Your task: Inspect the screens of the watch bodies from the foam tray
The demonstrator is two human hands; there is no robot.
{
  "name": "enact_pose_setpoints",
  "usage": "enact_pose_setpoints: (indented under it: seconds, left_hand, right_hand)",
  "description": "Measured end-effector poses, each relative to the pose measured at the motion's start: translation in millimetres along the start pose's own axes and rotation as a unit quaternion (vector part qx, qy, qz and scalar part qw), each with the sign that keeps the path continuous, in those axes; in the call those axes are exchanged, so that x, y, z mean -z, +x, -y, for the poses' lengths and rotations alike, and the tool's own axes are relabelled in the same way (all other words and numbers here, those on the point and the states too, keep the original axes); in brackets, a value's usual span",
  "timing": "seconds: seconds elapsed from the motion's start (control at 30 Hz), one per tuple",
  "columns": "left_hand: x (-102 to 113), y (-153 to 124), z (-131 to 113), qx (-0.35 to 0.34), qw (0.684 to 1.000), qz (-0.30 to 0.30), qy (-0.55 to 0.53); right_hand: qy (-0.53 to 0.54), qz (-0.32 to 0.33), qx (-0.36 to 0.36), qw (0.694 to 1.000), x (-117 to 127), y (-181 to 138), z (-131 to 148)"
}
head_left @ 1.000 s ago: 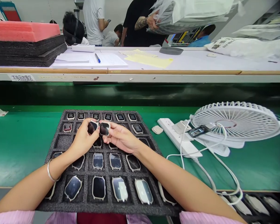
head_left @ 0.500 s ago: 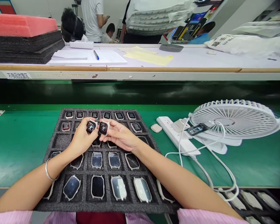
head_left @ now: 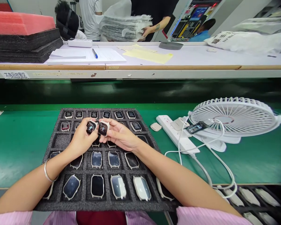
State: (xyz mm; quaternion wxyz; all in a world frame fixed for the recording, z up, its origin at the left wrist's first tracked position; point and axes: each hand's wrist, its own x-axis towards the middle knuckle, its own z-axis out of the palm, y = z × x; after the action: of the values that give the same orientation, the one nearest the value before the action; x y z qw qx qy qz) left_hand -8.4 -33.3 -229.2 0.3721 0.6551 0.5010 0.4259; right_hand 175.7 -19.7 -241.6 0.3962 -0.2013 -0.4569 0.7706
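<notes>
My left hand (head_left: 81, 137) grips a smartwatch case (head_left: 91, 127) whose screen is lit with a watch face. Close beside it, a second smartwatch case (head_left: 103, 128) is pinched in my right hand (head_left: 121, 136); its screen glows more dimly. Both strapless watches are held up over a dark foam tray (head_left: 84, 204), screens facing me. More watch cases lie in the tray's pockets, such as a dark-screened one (head_left: 97, 186) near the front. Those in the back row show lit text. One pocket (head_left: 61, 141) at the left holds no watch. My hands and forearms cover part of the tray.
Right of the tray are a white power strip (head_left: 165, 123), tangled white cables (head_left: 224, 165) and a white fan (head_left: 234, 118). A second tray of watches (head_left: 248, 197) sits low at the right. The shelf (head_left: 189, 59) carries foam blocks (head_left: 21, 26), papers and a pen. People are behind it.
The right watch's screen looks dimmer and its display differs. Both hands keep nearly the same pose. Behind the shelf, a person carrying a plastic-wrapped stack has moved, and the stack is farther left.
</notes>
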Motion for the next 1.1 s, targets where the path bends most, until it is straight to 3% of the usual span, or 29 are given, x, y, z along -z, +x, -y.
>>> enact_pose_setpoints:
  seconds: [1.1]
  left_hand:
    - [0.2,0.8,1.2,-0.012,1.000,-0.003,0.008]
  right_hand:
    - [0.019,0.012,0.004,1.000,2.0,-0.5,0.8]
